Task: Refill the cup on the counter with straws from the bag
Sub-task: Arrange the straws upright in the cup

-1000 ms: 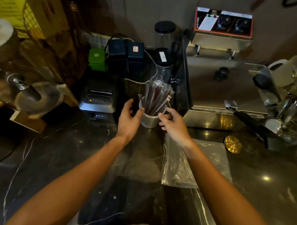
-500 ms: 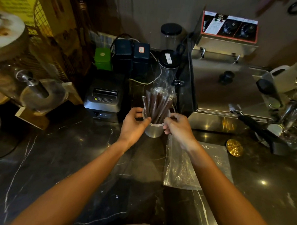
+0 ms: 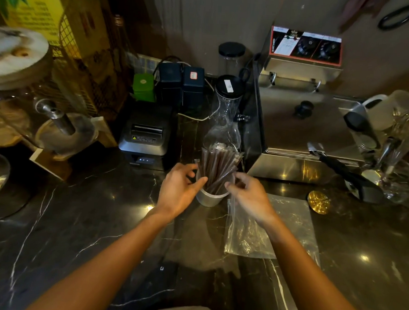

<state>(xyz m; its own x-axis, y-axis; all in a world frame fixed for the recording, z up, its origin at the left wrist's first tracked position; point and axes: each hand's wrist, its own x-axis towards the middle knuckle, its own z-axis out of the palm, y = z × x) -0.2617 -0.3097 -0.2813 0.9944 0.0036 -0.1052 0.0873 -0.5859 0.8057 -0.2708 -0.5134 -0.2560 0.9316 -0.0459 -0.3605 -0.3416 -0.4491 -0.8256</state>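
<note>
We find the metal cup (image 3: 211,198) standing on the dark marble counter (image 3: 78,219), just in front of a glass carafe (image 3: 224,123) and packed with brown wrapped straws (image 3: 218,168) that fan out well above its rim. The left hand (image 3: 178,192) curls against the cup's left side, thumb across the straws near the rim; the right hand (image 3: 249,199) sits at the right side, fingers bent toward the bundle. Whether either hand truly pinches a straw we cannot tell, as the light is dim. The clear plastic bag (image 3: 287,228) lies flat on the counter under the right forearm and appears empty.

Risks, in our judgement: the cup is small and top-heavy with its load, so a sideways push from either hand could tip it and scatter straws. A straw leaning outward could slip over the rim. The carafe stands close behind; a toppled bundle could knock it.

Count: one cup, one bag, one carafe, two hands; straws too crowded to count, perhaps two dozen
</note>
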